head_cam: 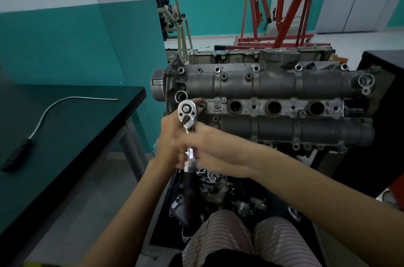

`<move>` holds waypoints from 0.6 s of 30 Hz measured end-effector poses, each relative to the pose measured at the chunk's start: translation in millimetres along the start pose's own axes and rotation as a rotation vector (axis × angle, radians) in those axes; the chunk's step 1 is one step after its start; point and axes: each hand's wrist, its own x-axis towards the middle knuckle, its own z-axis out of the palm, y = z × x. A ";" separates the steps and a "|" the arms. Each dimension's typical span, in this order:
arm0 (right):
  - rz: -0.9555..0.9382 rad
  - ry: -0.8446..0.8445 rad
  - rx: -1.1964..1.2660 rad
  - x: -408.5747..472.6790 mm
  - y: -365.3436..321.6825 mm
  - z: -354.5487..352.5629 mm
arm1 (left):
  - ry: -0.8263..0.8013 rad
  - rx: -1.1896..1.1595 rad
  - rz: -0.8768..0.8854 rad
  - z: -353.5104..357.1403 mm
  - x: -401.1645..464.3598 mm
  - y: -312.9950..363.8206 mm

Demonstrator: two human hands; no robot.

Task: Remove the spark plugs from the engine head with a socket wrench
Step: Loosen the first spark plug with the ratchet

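Observation:
The grey engine head [273, 87] stands on a stand in front of me, with three open spark plug wells in a row: one [235, 106], a second [274, 107] and a third [316, 108]. The chrome ratchet head of the socket wrench [187, 112] sits over the leftmost well, hiding it. The wrench handle runs down toward me, blurred. My left hand [169, 133] grips the wrench just below the ratchet head. My right hand [203, 146] wraps the handle beside it. No spark plug shows.
A dark table [65, 135] at left carries a flexible pick-up tool with a black handle [16, 155]. Loose engine parts and a chain [209, 177] lie on a low tray below the head. A red engine crane [282, 4] stands behind. A black cabinet [382, 113] is at right.

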 end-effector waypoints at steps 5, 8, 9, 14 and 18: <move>-0.335 0.513 -1.455 10.2 -15.5 -27.0 | -0.118 0.124 0.254 -10.3 7.6 1.6; -0.389 0.610 -1.646 5.0 -26.0 -38.6 | -0.082 0.180 0.325 -12.4 12.1 1.5; -0.371 0.589 -1.533 5.4 -20.8 -35.5 | -0.066 0.177 0.338 -11.5 9.6 1.8; -0.137 0.090 -0.121 16.6 8.4 6.7 | 0.051 -0.127 -0.148 10.2 -7.3 1.9; -0.241 0.383 -1.287 9.4 -20.3 -29.8 | -0.091 0.144 0.239 -11.6 3.5 -1.0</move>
